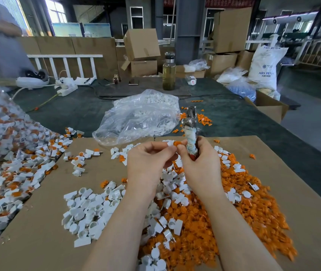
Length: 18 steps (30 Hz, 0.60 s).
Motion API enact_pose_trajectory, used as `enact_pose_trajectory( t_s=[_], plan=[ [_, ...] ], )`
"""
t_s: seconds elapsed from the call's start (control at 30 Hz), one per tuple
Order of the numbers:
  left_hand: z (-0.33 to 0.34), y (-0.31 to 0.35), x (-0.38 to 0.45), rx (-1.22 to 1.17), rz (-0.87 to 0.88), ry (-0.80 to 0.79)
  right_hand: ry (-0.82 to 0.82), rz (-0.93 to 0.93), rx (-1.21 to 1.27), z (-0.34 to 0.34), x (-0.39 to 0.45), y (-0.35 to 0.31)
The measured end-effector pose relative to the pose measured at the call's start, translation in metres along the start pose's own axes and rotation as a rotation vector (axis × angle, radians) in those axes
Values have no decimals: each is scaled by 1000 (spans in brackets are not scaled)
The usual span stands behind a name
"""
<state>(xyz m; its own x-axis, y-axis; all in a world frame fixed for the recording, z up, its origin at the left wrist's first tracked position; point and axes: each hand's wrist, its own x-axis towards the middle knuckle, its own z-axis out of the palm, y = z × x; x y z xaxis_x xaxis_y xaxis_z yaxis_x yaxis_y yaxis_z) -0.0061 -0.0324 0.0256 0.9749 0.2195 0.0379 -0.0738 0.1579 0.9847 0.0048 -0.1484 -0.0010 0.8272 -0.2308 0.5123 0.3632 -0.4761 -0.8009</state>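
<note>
Touching the small white piece [170,143] is 1 orange cap [178,143].

Bare cardboard sheet [44,222] lies open left of the white parts pile [89,212]. The orange parts pile [253,212] covers the sheet on the right. Just beyond the left hand [148,163] and right hand [200,165], a clear plastic bag [136,116] blocks forward reach; the wrapped tool [192,141] held upright in the right hand stands before it. Dark table [243,122] right of the bag is mostly free.
</note>
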Motion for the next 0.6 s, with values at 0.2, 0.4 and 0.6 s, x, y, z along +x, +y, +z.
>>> enact_pose_trajectory(
  t_s=[0.2, 0.4, 0.6],
  plan=[
    [1, -1, 0, 81, 75, 10, 4, 12, 27, 3, -1, 0],
    [2, -4, -1, 127, 87, 51, -49, 26, 29, 0, 1, 1],
    [3, -3, -1, 209, 101, 96, -134, 39, 0, -1, 4, 2]
  ],
)
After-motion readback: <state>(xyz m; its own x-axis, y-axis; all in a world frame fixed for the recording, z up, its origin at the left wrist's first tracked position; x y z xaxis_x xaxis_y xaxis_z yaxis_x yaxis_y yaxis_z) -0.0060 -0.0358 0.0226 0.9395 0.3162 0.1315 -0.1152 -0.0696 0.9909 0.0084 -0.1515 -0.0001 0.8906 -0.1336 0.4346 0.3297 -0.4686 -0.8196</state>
